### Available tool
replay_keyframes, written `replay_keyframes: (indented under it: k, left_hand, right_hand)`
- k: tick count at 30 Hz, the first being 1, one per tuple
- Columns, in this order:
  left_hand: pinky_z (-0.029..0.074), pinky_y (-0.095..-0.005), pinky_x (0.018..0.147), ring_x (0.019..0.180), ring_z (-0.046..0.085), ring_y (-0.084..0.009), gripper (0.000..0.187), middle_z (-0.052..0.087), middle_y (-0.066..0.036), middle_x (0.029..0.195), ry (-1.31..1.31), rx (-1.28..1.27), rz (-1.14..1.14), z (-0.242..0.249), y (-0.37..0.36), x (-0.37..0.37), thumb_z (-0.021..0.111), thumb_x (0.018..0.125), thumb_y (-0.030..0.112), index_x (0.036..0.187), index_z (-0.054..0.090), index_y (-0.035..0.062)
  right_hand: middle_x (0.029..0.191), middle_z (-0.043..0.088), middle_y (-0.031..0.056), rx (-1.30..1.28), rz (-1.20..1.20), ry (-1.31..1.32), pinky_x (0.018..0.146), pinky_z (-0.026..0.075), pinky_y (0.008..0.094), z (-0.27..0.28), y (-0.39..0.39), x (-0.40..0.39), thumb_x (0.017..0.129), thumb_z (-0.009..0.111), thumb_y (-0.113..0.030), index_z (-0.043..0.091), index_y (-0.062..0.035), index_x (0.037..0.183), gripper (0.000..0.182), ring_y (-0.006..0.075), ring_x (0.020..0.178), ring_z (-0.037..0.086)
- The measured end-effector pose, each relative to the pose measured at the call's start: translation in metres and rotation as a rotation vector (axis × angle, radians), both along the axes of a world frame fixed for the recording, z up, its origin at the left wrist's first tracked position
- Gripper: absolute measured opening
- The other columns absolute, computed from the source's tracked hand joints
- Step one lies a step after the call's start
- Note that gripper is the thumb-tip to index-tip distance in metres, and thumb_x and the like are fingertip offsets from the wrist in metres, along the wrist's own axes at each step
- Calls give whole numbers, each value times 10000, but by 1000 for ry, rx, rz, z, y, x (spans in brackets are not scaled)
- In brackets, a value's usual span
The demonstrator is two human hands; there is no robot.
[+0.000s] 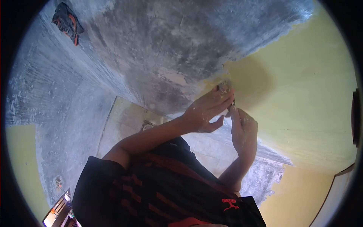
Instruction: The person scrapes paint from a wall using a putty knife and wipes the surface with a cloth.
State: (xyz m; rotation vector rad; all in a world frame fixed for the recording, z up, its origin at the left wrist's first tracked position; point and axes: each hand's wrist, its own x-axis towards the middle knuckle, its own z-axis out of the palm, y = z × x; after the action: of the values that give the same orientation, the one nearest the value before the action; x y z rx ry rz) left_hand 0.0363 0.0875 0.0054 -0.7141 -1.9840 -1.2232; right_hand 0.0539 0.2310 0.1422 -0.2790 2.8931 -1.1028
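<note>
A scraper (224, 86) with bits of paint on its blade rests against the wall where yellow paint (298, 83) meets bare grey plaster (166, 41). My left hand (208, 108) lies over the blade, its fingers pressed together on the tool and its thumb held apart. Just below and to the right, my right hand (244, 126) is closed round the scraper's handle, which it mostly hides. Pale flakes stick to both hands.
A dark cloth with red parts (68, 23) is at the upper left. Behind my left forearm, a small round object (147, 125) sits low on a pale surface. A lit screen (58, 210) shows at the lower left, and a dark-edged frame (355, 117) at the far right.
</note>
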Motion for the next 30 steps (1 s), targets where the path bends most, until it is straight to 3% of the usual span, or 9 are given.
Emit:
replay_keyframes:
  k: [4, 6, 11, 15, 20, 30]
  left_hand:
    - [377, -588, 1218, 1461, 496, -442, 630, 516, -270, 1561, 33, 42, 32, -5, -4, -6, 747, 842, 78, 1434, 582, -63]
    - [436, -552, 1201, 1415, 556, -383, 568, 576, -191, 1527, 58, 69, 80, -2, -2, -7, 708, 828, 84, 1383, 650, -20]
    - [445, -548, 1195, 1426, 552, -368, 570, 580, -179, 1529, 27, 56, 98, 2, 4, -4, 719, 811, 54, 1374, 657, -15]
    - [451, -544, 1190, 1423, 559, -349, 583, 584, -165, 1530, 75, 48, 86, -4, -1, -10, 734, 793, 36, 1370, 661, -10]
    - [445, -560, 1189, 1411, 573, -356, 609, 588, -169, 1527, 42, 59, 77, -5, 4, -5, 746, 782, 23, 1384, 654, -6]
    - [458, -547, 1181, 1410, 577, -355, 610, 604, -169, 1515, 103, 117, 103, -9, 0, -13, 740, 780, 4, 1385, 664, 14]
  right_hand:
    - [625, 498, 167, -33, -45, -31, 553, 400, 356, -6, -8, -2, 1074, 621, -181, 686, 70, 941, 291, 137, 598, 399]
    - [619, 493, 162, -61, -73, -27, 547, 393, 352, -8, -7, 2, 1077, 619, -190, 693, 67, 940, 301, 128, 595, 392]
    - [619, 457, 116, -135, -84, -90, 547, 390, 345, -11, -2, -1, 1080, 615, -203, 705, 57, 946, 306, 110, 605, 394]
    - [626, 475, 112, -106, -89, -77, 553, 399, 342, -13, 0, 3, 1078, 613, -206, 709, 56, 947, 308, 109, 615, 402]
    - [652, 562, 173, -130, -58, -72, 559, 416, 349, -15, -1, 1, 1072, 617, -229, 722, 60, 976, 322, 128, 597, 434]
    - [613, 525, 147, -74, -77, -47, 543, 392, 339, -15, -6, 4, 1060, 633, -208, 735, 54, 994, 289, 133, 572, 408]
